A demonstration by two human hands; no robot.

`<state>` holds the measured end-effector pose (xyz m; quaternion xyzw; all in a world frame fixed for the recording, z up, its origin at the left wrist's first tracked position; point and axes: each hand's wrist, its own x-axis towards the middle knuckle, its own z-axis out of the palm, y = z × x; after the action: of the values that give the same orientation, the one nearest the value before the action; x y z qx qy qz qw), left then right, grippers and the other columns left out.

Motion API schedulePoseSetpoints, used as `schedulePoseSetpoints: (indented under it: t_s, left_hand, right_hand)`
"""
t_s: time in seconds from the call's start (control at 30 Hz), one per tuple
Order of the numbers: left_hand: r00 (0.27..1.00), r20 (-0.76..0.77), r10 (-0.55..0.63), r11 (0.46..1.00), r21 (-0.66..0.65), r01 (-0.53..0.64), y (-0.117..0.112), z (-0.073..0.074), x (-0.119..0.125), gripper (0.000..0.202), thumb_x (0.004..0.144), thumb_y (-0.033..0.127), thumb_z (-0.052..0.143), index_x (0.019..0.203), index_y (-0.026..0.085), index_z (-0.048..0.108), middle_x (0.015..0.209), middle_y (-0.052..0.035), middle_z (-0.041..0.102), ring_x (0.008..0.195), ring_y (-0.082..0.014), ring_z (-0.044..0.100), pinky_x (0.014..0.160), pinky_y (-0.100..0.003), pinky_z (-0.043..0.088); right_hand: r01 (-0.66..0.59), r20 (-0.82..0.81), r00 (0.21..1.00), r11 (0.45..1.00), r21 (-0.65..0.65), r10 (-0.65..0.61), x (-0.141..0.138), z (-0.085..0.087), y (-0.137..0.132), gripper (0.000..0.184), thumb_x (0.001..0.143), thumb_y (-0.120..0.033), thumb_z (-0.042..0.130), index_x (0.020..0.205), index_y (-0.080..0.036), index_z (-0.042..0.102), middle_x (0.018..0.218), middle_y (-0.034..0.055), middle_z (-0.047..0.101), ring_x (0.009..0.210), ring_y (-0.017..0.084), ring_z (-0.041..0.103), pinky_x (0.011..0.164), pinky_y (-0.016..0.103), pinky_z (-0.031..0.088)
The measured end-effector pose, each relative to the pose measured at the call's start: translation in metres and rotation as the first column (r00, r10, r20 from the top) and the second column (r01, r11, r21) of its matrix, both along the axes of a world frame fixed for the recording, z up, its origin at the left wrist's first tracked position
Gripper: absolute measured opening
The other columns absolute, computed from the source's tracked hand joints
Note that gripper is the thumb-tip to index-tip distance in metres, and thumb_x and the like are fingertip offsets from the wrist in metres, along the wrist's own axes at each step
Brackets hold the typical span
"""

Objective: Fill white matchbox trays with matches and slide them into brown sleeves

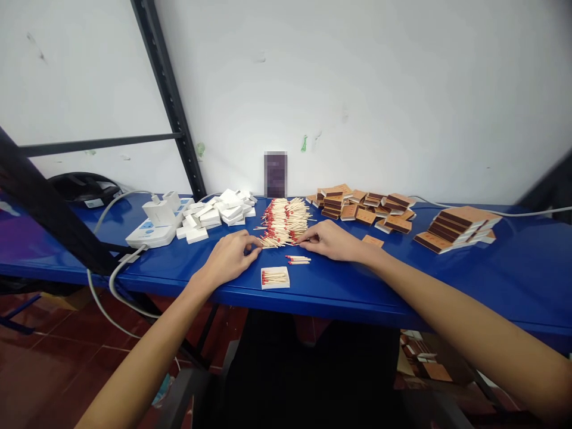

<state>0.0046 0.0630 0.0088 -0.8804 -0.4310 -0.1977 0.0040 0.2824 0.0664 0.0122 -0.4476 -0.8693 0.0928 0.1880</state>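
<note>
I am picking at the match pile (pixel 286 220) mid-frame, left hand (pixel 230 256) curled, grip unclear, right hand (pixel 333 241) flat and loose. One tray (pixel 274 277) is holding matches; many white trays (pixel 218 213) are waiting.

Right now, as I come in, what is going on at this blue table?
A person has both hands at the near edge of the match pile on the table. The left hand is curled, fingertips at the matches; whether it pinches any is unclear. The right hand lies flat on the pile's edge. Before them lies a white tray holding some matches, with a few loose matches beside it. More trays are heaped at left, brown sleeves at right.
</note>
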Motion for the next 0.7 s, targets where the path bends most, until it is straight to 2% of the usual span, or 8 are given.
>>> schedulePoseSetpoints:
  t_s: [0.13, 0.33, 0.53, 0.7]
  left_hand:
    - [1.0, 0.02, -0.004, 1.0, -0.008, 0.005, 0.0, -0.001, -0.001, 0.021, 0.093, 0.031, 0.055, 0.104, 0.025, 0.072, 0.088, -0.002, 0.061, 0.077, -0.017, 0.06, 0.071, -0.03, 0.042]
    - [1.0, 0.023, -0.02, 0.999, -0.03, 0.02, -0.001, 0.0, -0.002, 0.023, 0.094, 0.031, 0.054, 0.103, 0.023, 0.073, 0.094, -0.0044, 0.062, 0.082, -0.0184, 0.061, 0.074, -0.031, 0.043]
    - [0.999, 0.044, -0.023, 0.999, -0.037, 0.024, -0.001, 0.0, -0.002, 0.021, 0.093, 0.031, 0.054, 0.095, 0.021, 0.073, 0.088, -0.0043, 0.063, 0.078, -0.018, 0.06, 0.071, -0.03, 0.041]
    - [0.996, 0.071, -0.046, 0.996, -0.078, 0.051, -0.003, 0.003, -0.002, 0.019, 0.09, 0.029, 0.055, 0.09, 0.02, 0.072, 0.086, -0.003, 0.063, 0.074, -0.0167, 0.058, 0.068, -0.029, 0.04]
  right_hand:
    - [0.03, -0.012, 0.999, 1.0, -0.007, -0.03, -0.004, 0.002, -0.002, 0.022, 0.086, -0.028, 0.06, 0.094, -0.019, 0.079, 0.077, 0.0031, 0.075, 0.065, 0.016, 0.062, 0.062, 0.026, 0.04]
    - [0.029, -0.001, 1.0, 1.0, -0.01, -0.029, -0.004, 0.005, -0.005, 0.025, 0.087, -0.031, 0.058, 0.094, -0.018, 0.078, 0.076, 0.0038, 0.073, 0.064, 0.015, 0.059, 0.062, 0.026, 0.038]
    - [0.049, 0.025, 0.999, 0.998, -0.045, -0.048, -0.002, 0.011, -0.01, 0.026, 0.086, -0.038, 0.059, 0.085, -0.018, 0.075, 0.067, 0.0017, 0.066, 0.059, 0.014, 0.051, 0.059, 0.026, 0.035]
    - [0.028, 0.002, 1.0, 0.996, -0.087, -0.028, -0.006, 0.014, -0.015, 0.025, 0.083, -0.038, 0.061, 0.08, -0.017, 0.073, 0.067, 0.0015, 0.065, 0.058, 0.013, 0.05, 0.059, 0.026, 0.034]
